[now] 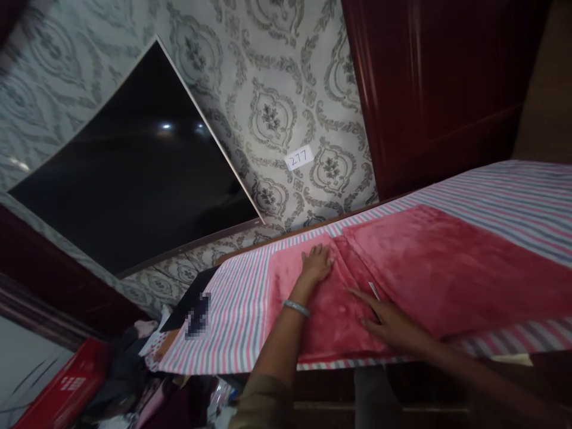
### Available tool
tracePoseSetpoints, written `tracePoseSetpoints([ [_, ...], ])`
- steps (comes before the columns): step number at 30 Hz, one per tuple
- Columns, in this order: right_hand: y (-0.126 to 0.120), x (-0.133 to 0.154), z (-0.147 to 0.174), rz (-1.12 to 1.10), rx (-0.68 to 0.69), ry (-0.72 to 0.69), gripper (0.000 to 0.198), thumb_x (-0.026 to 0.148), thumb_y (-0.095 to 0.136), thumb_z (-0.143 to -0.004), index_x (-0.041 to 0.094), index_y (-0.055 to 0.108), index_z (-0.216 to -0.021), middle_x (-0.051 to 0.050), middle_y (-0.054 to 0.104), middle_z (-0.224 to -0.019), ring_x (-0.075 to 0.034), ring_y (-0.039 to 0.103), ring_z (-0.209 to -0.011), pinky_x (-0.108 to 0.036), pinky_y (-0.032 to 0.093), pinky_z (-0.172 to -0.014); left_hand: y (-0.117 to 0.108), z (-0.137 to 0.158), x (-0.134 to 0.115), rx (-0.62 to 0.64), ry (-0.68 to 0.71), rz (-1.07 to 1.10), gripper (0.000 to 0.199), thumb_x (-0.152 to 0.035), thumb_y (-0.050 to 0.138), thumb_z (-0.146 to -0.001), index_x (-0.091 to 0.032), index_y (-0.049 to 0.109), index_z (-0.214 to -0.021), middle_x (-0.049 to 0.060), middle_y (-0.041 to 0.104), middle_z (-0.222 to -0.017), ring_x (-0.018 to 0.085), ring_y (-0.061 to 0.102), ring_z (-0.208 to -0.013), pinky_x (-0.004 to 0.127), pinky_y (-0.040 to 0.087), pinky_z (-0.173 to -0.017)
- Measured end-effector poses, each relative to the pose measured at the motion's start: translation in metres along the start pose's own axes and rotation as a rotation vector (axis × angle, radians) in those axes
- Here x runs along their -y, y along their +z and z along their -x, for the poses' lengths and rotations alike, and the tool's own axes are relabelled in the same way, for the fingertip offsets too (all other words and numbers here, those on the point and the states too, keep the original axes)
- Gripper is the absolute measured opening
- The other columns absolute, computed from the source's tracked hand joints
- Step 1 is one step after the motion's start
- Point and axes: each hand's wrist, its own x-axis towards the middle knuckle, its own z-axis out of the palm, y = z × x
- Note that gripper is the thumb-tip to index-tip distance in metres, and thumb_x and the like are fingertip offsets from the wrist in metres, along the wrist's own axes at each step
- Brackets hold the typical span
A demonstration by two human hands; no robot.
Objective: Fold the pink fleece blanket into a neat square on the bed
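Across the striped cover, shows pink plush cloth lying lengthwise left to right. Presses on its left part with the left hand, clamped on nothing. Sits nearer the white tag with the right hand, thumb and fingers apart. Backs onto patterned wall, with television far left, dark red panel far right.

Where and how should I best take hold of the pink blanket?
Probably by its near edge, pinched from your own side: the pink blanket lies spread flat, and that edge runs close to the striped cloth's front border.
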Motion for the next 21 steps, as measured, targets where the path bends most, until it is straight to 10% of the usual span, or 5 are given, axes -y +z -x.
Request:
tracePoseSetpoints([
  [8,0.011,-0.007,0.007,0.074,0.045,0.009,0.076,0.026,0.045,-0.082,0.02,0.042,-0.157,-0.01,0.053,-0.149,-0.027,0.054,-0.135,-0.045,0.044,-0.113,0.036,-0.054,-0.004,-0.034,-0.043,0.02,0.066,-0.052,0.026,-0.101,-0.028,0.026,-0.162,0.003,0.02,-0.171,0.027,0.016,-0.158,0.062,0.011,-0.125],
  [21,-0.004,0.025,0.023,0.214,0.029,-0.024,0.071,0.021,0.048,-0.085,0.021,0.044,-0.156,-0.013,0.062,-0.138,-0.027,0.064,-0.12,-0.041,0.053,-0.1,0.03,-0.054,-0.001,0.026,-0.073,0.188,0.066,-0.054,0.031,-0.1,-0.031,0.027,-0.162,0.001,0.019,-0.171,0.026,0.011,-0.158,0.058,0.004,-0.126],
])
